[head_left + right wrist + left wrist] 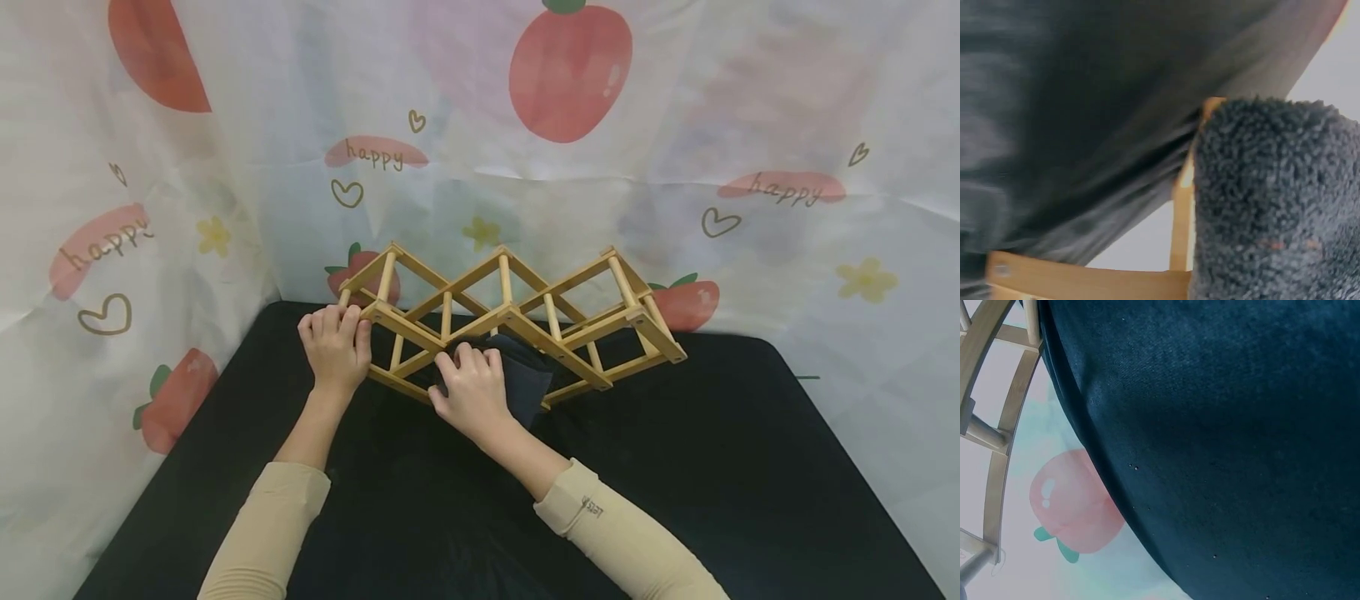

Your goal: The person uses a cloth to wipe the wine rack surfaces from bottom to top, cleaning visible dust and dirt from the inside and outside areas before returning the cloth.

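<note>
A wooden lattice rack (506,315), built of crossed slats and round dowels, stands on the black-covered table. My left hand (333,350) grips its left end, fingers over the top. At the front middle of the rack, my right hand (476,396) holds a dark grey cloth (528,379) with curled fingers. The right wrist view shows the fluffy pile of the cloth (1279,194) up close, beside a rack slat (1091,284). Part of the rack (1007,419) appears at the left of the left wrist view. Neither wrist view shows a hand.
The black table cover (712,483) spreads around the rack on both sides and in front. Behind and to the left hangs a pale curtain (637,192) printed with red fruit, hearts and flowers, close to the table's back edge.
</note>
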Motion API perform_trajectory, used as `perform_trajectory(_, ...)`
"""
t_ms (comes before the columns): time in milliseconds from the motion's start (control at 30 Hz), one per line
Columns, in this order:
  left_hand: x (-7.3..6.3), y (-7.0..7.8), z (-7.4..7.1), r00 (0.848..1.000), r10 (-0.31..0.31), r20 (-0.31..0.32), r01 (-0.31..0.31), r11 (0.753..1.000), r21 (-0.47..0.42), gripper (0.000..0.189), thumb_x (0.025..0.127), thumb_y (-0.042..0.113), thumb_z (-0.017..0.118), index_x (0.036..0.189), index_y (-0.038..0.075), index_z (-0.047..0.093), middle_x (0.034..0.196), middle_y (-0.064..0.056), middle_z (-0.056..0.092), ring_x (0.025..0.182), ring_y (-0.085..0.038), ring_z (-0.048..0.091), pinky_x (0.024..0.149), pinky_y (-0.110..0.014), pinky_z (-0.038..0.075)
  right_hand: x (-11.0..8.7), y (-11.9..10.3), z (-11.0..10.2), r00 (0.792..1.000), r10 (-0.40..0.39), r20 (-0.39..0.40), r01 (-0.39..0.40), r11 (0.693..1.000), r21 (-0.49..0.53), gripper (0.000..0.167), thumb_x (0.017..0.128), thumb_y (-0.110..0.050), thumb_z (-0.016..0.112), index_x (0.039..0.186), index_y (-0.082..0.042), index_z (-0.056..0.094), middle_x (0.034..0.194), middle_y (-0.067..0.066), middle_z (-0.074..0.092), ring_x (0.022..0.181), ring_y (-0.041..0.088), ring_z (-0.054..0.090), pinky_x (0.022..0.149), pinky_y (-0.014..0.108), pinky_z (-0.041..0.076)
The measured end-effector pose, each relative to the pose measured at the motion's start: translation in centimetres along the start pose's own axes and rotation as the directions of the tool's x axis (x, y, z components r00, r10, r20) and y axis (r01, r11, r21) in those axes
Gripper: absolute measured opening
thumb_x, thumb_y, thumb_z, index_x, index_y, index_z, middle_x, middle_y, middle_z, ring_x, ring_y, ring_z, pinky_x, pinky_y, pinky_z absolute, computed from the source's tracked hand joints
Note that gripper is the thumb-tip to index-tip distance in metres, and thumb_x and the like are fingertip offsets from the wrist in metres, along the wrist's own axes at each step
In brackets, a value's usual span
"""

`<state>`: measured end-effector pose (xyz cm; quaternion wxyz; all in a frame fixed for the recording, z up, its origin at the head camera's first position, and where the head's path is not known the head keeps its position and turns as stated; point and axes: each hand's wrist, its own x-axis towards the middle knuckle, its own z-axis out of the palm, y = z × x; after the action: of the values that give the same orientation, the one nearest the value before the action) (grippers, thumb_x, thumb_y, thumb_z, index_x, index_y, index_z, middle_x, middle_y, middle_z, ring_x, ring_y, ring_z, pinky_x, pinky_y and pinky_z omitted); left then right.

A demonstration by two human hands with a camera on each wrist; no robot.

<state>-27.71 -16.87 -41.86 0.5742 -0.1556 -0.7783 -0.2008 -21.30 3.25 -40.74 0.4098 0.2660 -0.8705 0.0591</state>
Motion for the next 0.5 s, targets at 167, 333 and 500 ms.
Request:
perform_trajectory(167,0.0,0.0,0.0,1.0,-0.004,0.0,0.004,1.0,-0.004,0.04,0.099,0.038,0.031,0.086,0.004,0.048,0.083,-0.015,0.046,0.077,-0.033,0.041,0.077,-0.05,0.027,1.3,-0.9,-0.2,1.0,0.002,-0.004,-0.002,1.0,-0.004,0.019,0.07,-0.024,0.069,0.083,-0.013,0.061,0.071,0.002,0.048,0.058,0.015,0.048,0.065,0.034,0.034)
perform_trajectory(333,-0.1,0.0,0.1,1.0,-0.004,0.004,0.004,1.0,-0.006,0.04,0.099,0.038,0.031,0.086,0.004,0.048,0.083,-0.015,0.046,0.077,-0.033,0.041,0.077,-0.05,0.026,0.4,-0.4,0.0,1.0,0.012,-0.003,-0.012,1.0,-0.024,0.022,0.068,-0.025,0.072,0.081,-0.013,0.059,0.071,0.003,0.047,0.058,0.016,0.046,0.065,0.035,0.033)
perform_trajectory(500,0.0,0.0,0.1,1.0,0.007,-0.015,-0.007,1.0,-0.001,0.04,0.099,0.038,0.032,0.086,0.004,0.048,0.082,-0.015,0.047,0.076,-0.033,0.04,0.076,-0.05,0.026,-1.6,0.9,0.6,0.999,0.026,0.035,-0.024,0.999,-0.049,0.028,0.066,-0.028,0.076,0.083,-0.012,0.06,0.072,0.004,0.047,0.059,0.017,0.048,0.065,0.037,0.032)
